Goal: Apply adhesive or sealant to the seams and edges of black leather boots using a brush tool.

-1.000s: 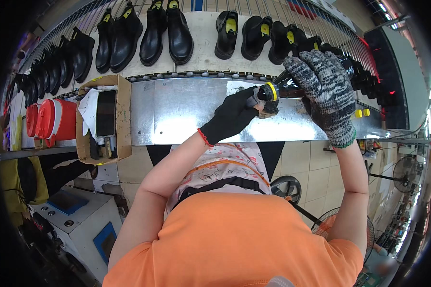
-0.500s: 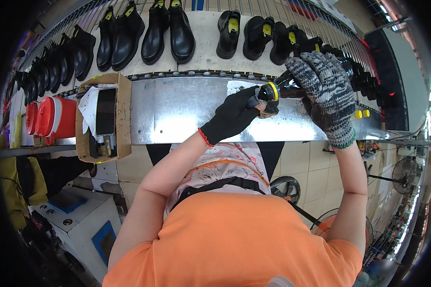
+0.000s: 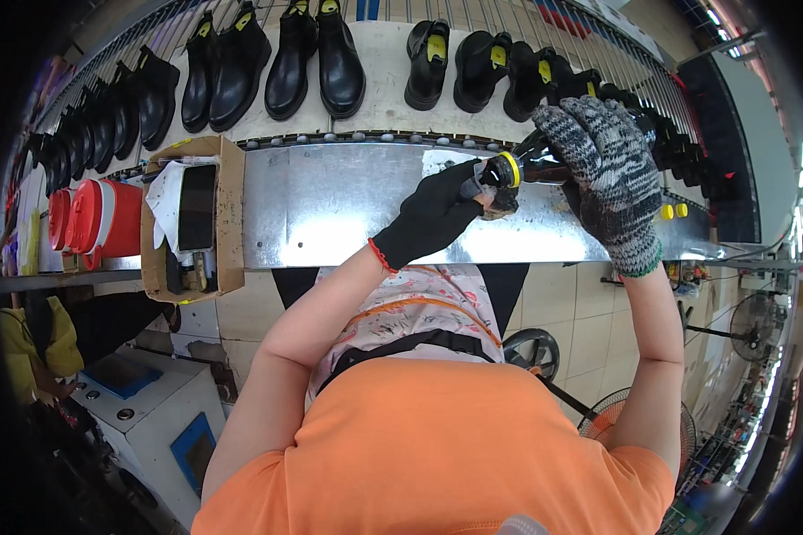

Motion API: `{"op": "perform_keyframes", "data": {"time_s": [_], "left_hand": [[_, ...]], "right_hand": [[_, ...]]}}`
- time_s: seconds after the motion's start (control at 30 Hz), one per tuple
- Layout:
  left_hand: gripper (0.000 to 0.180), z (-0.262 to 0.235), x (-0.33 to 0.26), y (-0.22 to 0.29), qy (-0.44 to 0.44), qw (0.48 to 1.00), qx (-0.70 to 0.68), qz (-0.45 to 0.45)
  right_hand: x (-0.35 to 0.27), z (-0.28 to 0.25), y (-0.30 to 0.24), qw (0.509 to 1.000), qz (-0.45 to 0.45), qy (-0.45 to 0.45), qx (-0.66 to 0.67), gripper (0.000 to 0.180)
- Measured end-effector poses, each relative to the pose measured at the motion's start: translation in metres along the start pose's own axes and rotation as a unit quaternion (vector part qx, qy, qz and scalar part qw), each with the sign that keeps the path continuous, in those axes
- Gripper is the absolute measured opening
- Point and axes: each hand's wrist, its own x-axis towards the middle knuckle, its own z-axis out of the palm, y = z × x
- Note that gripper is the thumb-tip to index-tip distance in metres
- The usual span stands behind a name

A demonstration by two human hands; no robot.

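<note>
My right hand (image 3: 602, 169), in a black, grey and white knitted glove, is closed round a dark, glossy, bottle-like container (image 3: 540, 169). A yellow ring circles it near its black end, which points left. My left hand (image 3: 442, 209), in a black glove with bare fingertips, pinches a small stained wad of cloth (image 3: 500, 203) right at that black end. Both hands are above the metal worktop (image 3: 348, 205). What lies under the right palm is hidden, and I cannot tell whether anything flows from the container.
Black ankle boots (image 3: 317, 67) stand in a row on the pale conveyor (image 3: 379, 53) beyond the worktop. At left are a cardboard box (image 3: 232, 214) with a phone (image 3: 197, 207) on top and a red jug (image 3: 107, 218). Yellow caps (image 3: 674, 211) show at right.
My hands stay nearly in place. The cloth and the container's end shift very slightly. At the far left, another person's arm comes into view beside the white machine.
</note>
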Motion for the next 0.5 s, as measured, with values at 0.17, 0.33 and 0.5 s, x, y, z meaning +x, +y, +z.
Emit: {"op": "perform_keyframes", "data": {"time_s": [0.17,0.33,0.5], "left_hand": [[0.027,0.0,0.0,-0.002,-0.002,1.0,0.014,-0.012],[0.033,-0.001,0.0,-0.002,-0.008,1.0,0.026,-0.014],[0.042,-0.002,0.001,0.0,-0.025,0.998,0.053,-0.022]], "right_hand": [[-0.001,0.004,0.001,0.998,0.028,-0.012,0.059,0.057],[-0.004,0.01,-0.003,0.992,0.055,-0.028,0.106,0.051],[-0.005,0.013,-0.005,0.989,0.06,-0.011,0.132,0.048]]}}
